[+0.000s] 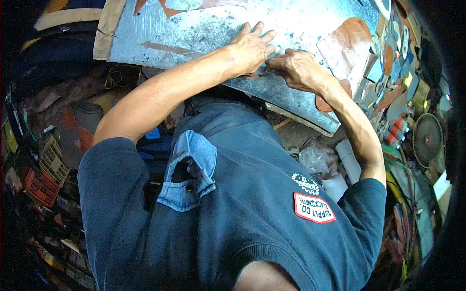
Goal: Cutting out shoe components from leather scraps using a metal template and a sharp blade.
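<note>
On the scratched grey metal-topped work surface [213, 24], my left hand [252, 47] lies flat with its fingers spread, near the front edge. Part of a small brown piece [253, 76] shows beneath its heel. Close beside it on the right, my right hand [297, 69] is closed, its fingers curled and pointing toward the left hand. Whatever they pinch is too small and shadowed to name. A large brown leather-like piece [343, 43] lies to the right of my hands, and a smaller brown piece [335, 97] sits near the front right corner. To the left lies a thin dark strip [167, 48].
More brown sheet material [194, 7] lies along the far edge. Many cut scraps and tools [393, 68] crowd the right side, with a round fan [427, 139] below them. A red crate [41, 187] and a beige crate [54, 159] stand at left. Clear plastic bags [315, 160] lie beneath the surface.
</note>
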Action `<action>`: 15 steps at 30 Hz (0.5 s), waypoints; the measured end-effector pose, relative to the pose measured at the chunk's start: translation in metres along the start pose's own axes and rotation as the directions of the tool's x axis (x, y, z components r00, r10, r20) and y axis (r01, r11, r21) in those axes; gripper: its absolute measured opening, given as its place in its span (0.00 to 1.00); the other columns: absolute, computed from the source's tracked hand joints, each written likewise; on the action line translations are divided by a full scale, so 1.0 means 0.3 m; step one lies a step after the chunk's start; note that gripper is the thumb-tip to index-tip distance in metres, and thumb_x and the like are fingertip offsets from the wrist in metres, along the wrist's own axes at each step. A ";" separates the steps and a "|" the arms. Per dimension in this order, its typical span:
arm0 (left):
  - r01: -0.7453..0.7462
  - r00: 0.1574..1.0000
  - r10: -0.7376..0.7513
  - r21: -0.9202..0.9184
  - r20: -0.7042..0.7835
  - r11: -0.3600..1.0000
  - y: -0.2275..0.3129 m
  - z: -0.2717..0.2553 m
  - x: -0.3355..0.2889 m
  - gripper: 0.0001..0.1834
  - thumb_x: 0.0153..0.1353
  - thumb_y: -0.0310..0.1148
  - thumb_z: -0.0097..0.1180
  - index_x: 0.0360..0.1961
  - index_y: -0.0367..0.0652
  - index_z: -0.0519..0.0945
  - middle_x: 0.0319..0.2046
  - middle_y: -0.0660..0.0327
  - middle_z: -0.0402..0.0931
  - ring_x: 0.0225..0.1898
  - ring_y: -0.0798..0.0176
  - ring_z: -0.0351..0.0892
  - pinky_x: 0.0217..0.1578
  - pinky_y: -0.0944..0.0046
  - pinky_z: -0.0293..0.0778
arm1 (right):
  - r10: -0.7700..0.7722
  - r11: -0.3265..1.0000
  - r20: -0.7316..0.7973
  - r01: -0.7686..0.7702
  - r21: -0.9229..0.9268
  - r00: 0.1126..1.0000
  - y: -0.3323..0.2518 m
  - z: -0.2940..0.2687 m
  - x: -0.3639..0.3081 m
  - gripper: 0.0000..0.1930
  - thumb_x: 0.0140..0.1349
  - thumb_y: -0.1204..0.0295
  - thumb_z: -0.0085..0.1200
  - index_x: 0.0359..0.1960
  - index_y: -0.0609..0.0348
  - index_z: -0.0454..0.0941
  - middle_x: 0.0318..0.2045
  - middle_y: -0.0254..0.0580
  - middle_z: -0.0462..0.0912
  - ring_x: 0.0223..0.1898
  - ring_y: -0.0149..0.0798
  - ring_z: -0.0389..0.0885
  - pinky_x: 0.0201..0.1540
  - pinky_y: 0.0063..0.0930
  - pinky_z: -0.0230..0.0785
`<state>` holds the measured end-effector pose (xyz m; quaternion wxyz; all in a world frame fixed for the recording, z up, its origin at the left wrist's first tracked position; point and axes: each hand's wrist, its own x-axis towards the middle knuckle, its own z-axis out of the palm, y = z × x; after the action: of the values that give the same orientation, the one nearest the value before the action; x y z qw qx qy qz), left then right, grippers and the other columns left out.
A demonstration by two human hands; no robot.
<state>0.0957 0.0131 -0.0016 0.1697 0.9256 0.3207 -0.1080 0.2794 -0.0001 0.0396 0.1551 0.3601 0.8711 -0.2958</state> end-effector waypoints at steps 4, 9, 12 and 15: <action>-0.059 0.996 0.059 0.002 -0.066 0.998 -0.016 0.032 0.005 0.29 0.43 0.35 0.70 0.50 0.49 0.76 0.69 0.53 0.57 0.69 0.41 0.55 0.57 0.40 0.63 | -0.032 0.999 -0.002 0.032 0.026 0.999 0.005 0.005 -0.011 0.20 0.50 0.78 0.53 0.46 0.46 0.80 0.34 0.45 0.84 0.41 0.51 0.83 0.42 0.44 0.76; -0.164 0.977 0.173 0.078 -0.122 0.983 -0.045 0.018 0.033 0.30 0.43 0.42 0.72 0.48 0.48 0.76 0.61 0.49 0.64 0.59 0.41 0.65 0.52 0.48 0.67 | 0.463 0.821 -0.287 -0.285 0.495 0.839 -0.065 0.106 -0.176 0.17 0.60 0.75 0.52 0.52 0.54 0.77 0.44 0.52 0.81 0.46 0.54 0.80 0.48 0.44 0.74; -0.275 0.956 0.285 0.113 -0.075 0.955 -0.042 -0.003 0.066 0.35 0.44 0.45 0.71 0.55 0.49 0.74 0.59 0.47 0.65 0.54 0.44 0.68 0.50 0.50 0.67 | 0.869 0.303 -0.167 -0.235 0.923 0.465 -0.141 0.218 -0.161 0.17 0.65 0.72 0.52 0.54 0.63 0.75 0.48 0.55 0.80 0.48 0.50 0.80 0.51 0.40 0.71; -0.355 0.931 0.364 0.149 -0.039 0.923 -0.034 -0.038 0.102 0.40 0.46 0.45 0.70 0.62 0.49 0.71 0.57 0.46 0.66 0.51 0.44 0.70 0.49 0.51 0.68 | 0.953 0.253 -0.231 -0.092 0.963 0.198 -0.216 0.318 -0.037 0.18 0.65 0.71 0.51 0.55 0.66 0.75 0.46 0.57 0.81 0.45 0.50 0.82 0.48 0.39 0.74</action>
<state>0.1138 0.0419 -0.0032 0.1107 0.9813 0.1426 -0.0666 0.2460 -0.1025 -0.0029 -0.3587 0.7993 0.3411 -0.3409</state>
